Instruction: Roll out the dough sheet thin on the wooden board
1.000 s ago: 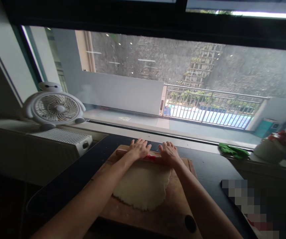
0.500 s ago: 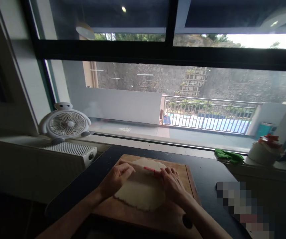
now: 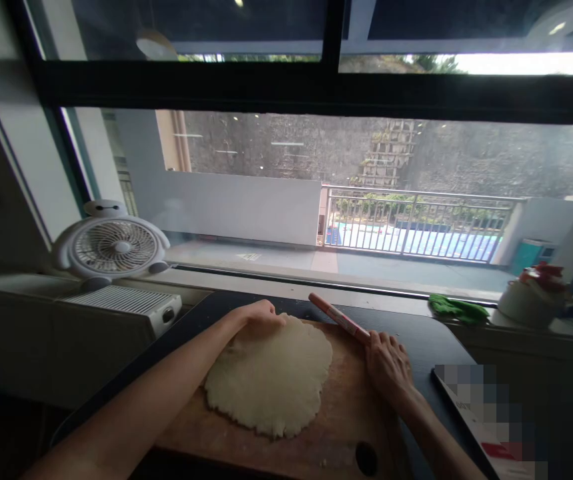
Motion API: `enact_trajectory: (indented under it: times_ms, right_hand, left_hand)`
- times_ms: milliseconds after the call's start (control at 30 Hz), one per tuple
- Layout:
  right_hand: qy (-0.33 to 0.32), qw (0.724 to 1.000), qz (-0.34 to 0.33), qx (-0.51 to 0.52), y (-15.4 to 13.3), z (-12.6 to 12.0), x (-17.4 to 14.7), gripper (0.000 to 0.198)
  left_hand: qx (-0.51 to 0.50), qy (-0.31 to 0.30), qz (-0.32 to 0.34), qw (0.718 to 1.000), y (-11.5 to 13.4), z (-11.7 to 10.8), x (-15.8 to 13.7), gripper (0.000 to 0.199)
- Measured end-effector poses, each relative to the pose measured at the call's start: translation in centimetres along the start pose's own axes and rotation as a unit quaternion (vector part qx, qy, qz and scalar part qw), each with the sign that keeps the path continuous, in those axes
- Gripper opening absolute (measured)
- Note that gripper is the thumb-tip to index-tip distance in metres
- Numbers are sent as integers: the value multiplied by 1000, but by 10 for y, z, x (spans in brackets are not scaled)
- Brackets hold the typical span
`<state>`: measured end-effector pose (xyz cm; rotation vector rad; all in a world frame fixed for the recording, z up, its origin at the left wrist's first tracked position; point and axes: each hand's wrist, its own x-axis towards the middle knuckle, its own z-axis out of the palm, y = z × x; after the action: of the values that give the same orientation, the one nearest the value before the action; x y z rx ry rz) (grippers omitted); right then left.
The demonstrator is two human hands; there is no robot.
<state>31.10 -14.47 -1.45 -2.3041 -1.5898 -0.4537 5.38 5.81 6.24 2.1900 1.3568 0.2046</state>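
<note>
Working over a black counter (image 3: pixel 429 333) beside a wide window, a person handles a thin, ragged-edged round of dough (image 3: pixel 271 380) on a wooden board (image 3: pixel 341 413). The dough lies flat across the left and middle of the board, closer to its far edge than its near one, with a bare strip of wood to its right. At the dough's far left edge, the left hand (image 3: pixel 260 315) rests with fingers curled inward; whether its grip pinches the sheet cannot be told. At the right, the right hand (image 3: pixel 390 361) is clamped palm-down on the near end of a rolling pin (image 3: pixel 339 317), which lies clear of the dough and slants away toward the counter's far edge. A dark oval hole (image 3: pixel 366 459) marks the board's near right corner. Past the counter's far right corner sits a green cloth (image 3: pixel 458 309), near a pale pot (image 3: pixel 534 300) with something reddish on top. Beyond the far left corner, a white fan (image 3: pixel 119 247) stands just behind a ridged white unit (image 3: pixel 129 305). A partly pixelated item (image 3: pixel 486 420) lies at the counter's right edge.
</note>
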Motion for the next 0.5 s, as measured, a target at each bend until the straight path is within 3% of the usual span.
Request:
enact_trajectory:
  times_ms: [133,267,400,500]
  right_hand:
    - [31,999,5,3,-7,1,-1,29]
    - [46,999,8,10,-7,5,-1,30]
    - [48,999,2,16,-5,6,-1,30]
    - [45,999,3,22,-4,6,-2,30]
  left_hand:
    - [-55,-110,20,992,8,-7,-12,36]
    - [-148,-201,53,967,21,-17,-41,32]
    - [-214,-225,93,946,48,-40,-74,39]
    - [-279,-201,102,933,64,-51,-86,43]
